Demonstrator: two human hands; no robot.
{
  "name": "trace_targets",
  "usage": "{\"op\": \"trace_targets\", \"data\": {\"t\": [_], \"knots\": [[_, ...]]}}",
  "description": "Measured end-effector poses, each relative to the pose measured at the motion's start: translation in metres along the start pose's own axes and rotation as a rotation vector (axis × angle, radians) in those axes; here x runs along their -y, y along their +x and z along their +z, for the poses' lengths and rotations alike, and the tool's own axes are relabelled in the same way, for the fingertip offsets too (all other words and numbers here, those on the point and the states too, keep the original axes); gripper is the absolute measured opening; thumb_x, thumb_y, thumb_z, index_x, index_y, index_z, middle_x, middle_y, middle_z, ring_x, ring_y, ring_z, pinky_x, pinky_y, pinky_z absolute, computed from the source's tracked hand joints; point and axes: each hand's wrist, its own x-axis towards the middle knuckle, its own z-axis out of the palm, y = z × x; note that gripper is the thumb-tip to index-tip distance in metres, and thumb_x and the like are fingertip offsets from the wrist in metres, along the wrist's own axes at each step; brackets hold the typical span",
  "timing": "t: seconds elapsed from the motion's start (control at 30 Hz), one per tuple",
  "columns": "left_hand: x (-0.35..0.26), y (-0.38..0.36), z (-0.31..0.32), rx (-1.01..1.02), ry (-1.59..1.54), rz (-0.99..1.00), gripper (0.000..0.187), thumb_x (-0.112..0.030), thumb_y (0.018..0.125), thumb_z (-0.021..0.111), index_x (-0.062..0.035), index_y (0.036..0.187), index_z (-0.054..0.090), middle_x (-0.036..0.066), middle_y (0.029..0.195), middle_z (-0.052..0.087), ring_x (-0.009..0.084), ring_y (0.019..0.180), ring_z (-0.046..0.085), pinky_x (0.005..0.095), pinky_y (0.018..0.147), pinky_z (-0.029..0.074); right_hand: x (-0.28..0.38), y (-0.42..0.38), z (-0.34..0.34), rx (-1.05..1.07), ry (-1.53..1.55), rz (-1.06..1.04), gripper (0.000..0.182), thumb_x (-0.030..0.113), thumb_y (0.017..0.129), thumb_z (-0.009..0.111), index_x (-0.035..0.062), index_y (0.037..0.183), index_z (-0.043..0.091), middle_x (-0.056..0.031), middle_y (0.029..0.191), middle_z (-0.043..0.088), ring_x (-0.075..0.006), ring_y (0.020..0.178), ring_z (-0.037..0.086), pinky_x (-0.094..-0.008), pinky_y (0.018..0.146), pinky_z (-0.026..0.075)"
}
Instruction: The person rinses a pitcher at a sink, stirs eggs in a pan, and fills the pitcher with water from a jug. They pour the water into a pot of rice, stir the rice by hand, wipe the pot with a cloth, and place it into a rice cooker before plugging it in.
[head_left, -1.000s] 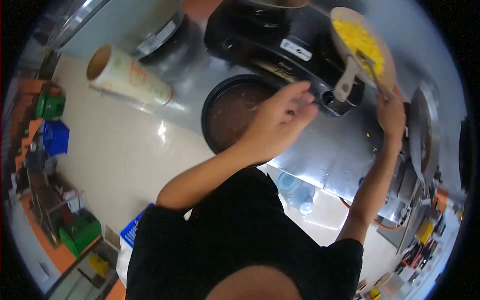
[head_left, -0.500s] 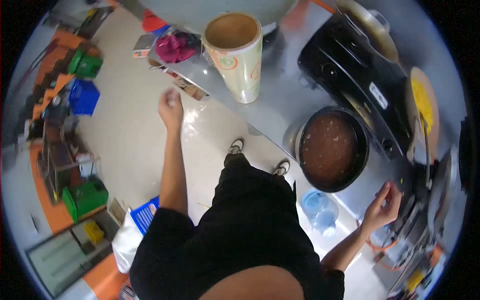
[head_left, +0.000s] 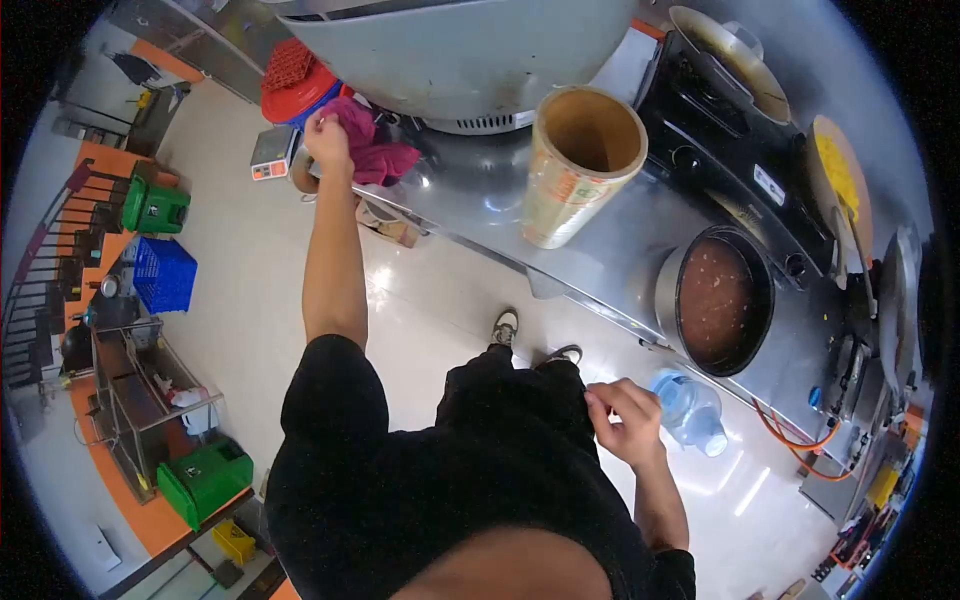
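Observation:
At the counter's left end my left hand (head_left: 327,142) is closed at the edge of a crumpled magenta cloth (head_left: 385,160), pinching what looks like its corner. My right hand (head_left: 627,418) hangs in front of the counter beside my hip, its fingers curled together; what they hold, if anything, is hidden. Upright on the steel counter (head_left: 470,200) stands a tall printed roll (head_left: 570,205) with a hollow core. A dark-rimmed pot (head_left: 668,295) of brown liquid (head_left: 715,300) sits near the counter's front edge, to the right of the roll.
A large grey vessel (head_left: 460,65) fills the back of the counter. Right of it are a black stove (head_left: 690,155), a metal pan (head_left: 745,45) and a pan with yellow food (head_left: 838,175). A scale (head_left: 272,155) and red lid (head_left: 300,95) lie left. Below is a water bottle (head_left: 690,410).
My left hand has moved up to the magenta cloth. My right hand has drawn back from beside the pot toward my body. The view has shifted, showing more of the grey vessel.

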Motion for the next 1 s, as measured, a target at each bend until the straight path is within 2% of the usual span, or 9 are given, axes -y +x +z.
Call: {"op": "trace_targets", "data": {"t": [0.07, 0.2, 0.3, 0.33, 0.37, 0.47, 0.83, 0.97, 1.0], "knots": [[-0.023, 0.025, -0.013, 0.139, -0.544, -0.554, 0.023, -0.007, 0.084, 0.056, -0.0061, 0.107, 0.057, 0.002, 0.075, 0.059, 0.0124, 0.057, 0.053, 0.0303, 0.057, 0.046, -0.001, 0.007, 0.017, 0.03, 0.035, -0.01, 0.009, -0.003, 0.073, 0.067, 0.0015, 0.08, 0.065, -0.0065, 0.062, 0.057, -0.015, 0.047, 0.054, -0.0259, 0.045, 0.042], [-0.087, 0.045, -0.038, 0.178, -0.835, -0.535, 0.028, -0.005, 0.086, 0.054, -0.0078, 0.114, 0.052, 0.001, 0.08, 0.055, 0.0091, 0.065, 0.05, 0.0229, 0.054, 0.043, 0.003, 0.02, 0.047, 0.086, 0.067, 0.009, 0.006, 0.005, 0.075, 0.067, 0.0046, 0.08, 0.064, -0.0071, 0.071, 0.061, -0.0219, 0.053, 0.059, -0.0316, 0.048, 0.048], [-0.091, 0.058, -0.06, 0.084, -0.667, -0.356, 0.031, -0.007, 0.086, 0.055, -0.0076, 0.117, 0.052, 0.002, 0.087, 0.057, 0.0092, 0.07, 0.051, 0.0281, 0.063, 0.046, 0.006, 0.036, 0.071, 0.137, 0.063, -0.041, 0.006, 0.008, 0.077, 0.066, 0.0059, 0.082, 0.064, -0.0066, 0.074, 0.061, -0.0235, 0.056, 0.06, -0.0328, 0.05, 0.049], [-0.073, 0.063, -0.075, 0.087, -0.138, 0.3, 0.032, -0.008, 0.085, 0.057, -0.0053, 0.116, 0.053, 0.003, 0.092, 0.059, 0.0117, 0.072, 0.053, 0.0289, 0.063, 0.047, 0.006, 0.038, 0.077, 0.142, 0.041, -0.09, 0.006, 0.01, 0.078, 0.065, 0.0063, 0.082, 0.064, -0.0065, 0.073, 0.06, -0.0241, 0.057, 0.06, -0.0338, 0.051, 0.05], [-0.118, 0.045, -0.087, 0.018, -0.367, -0.112, 0.029, -0.007, 0.084, 0.057, -0.0022, 0.112, 0.056, 0.007, 0.094, 0.061, 0.0153, 0.076, 0.057, 0.026, 0.065, 0.049, 0.006, 0.04, 0.086, 0.131, 0.071, -0.123, 0.006, 0.012, 0.079, 0.064, 0.0063, 0.082, 0.063, -0.0067, 0.073, 0.059, -0.0249, 0.058, 0.06, -0.0349, 0.051, 0.05], [-0.189, -0.02, -0.125, 0.043, -0.445, 0.192, 0.023, -0.001, 0.084, 0.054, 0.0036, 0.106, 0.058, 0.013, 0.089, 0.065, 0.0191, 0.066, 0.061, 0.0305, 0.06, 0.053, 0.021, 0.062, 0.091, 0.053, 0.153, -0.151, 0.009, 0.01, 0.078, 0.067, 0.0047, 0.084, 0.065, -0.0077, 0.07, 0.059, -0.0245, 0.059, 0.06, -0.0336, 0.052, 0.049], [-0.288, -0.248, -0.143, 1.411, -0.202, 0.286, 0.023, -0.001, 0.079, 0.058, -0.001, 0.101, 0.064, 0.015, 0.082, 0.063, 0.0301, 0.072, 0.063, 0.0336, 0.064, 0.049, -0.056, -0.025, 0.117, -0.104, 0.382, 0.355, 0.034, 0.007, 0.08, 0.058, 0.0019, 0.114, 0.056, -0.0179, 0.097, 0.059, -0.036, 0.086, 0.059, -0.041, 0.078, 0.05], [-0.301, -0.299, -0.128, 1.734, -0.218, 0.226, 0.021, -0.003, 0.079, 0.06, -0.0009, 0.1, 0.063, 0.016, 0.081, 0.061, 0.0315, 0.071, 0.062, 0.0348, 0.062, 0.049, -0.089, -0.095, 0.088, -0.9, 0.004, 0.611, 0.023, -0.005, 0.079, 0.057, 0.0, 0.101, 0.058, -0.0124, 0.096, 0.056, -0.0254, 0.084, 0.058, -0.0336, 0.071, 0.047], [-0.312, -0.317, -0.125, 1.737, -0.299, 0.369, 0.019, -0.004, 0.079, 0.063, -0.0005, 0.097, 0.064, 0.014, 0.082, 0.064, 0.0269, 0.069, 0.063, 0.0324, 0.063, 0.049, -0.091, -0.104, 0.079, -1.031, 0.216, 1.007, 0.027, 0.007, 0.081, 0.059, 0.0011, 0.106, 0.054, -0.0131, 0.1, 0.059, -0.0258, 0.09, 0.058, -0.0364, 0.078, 0.049]]}}
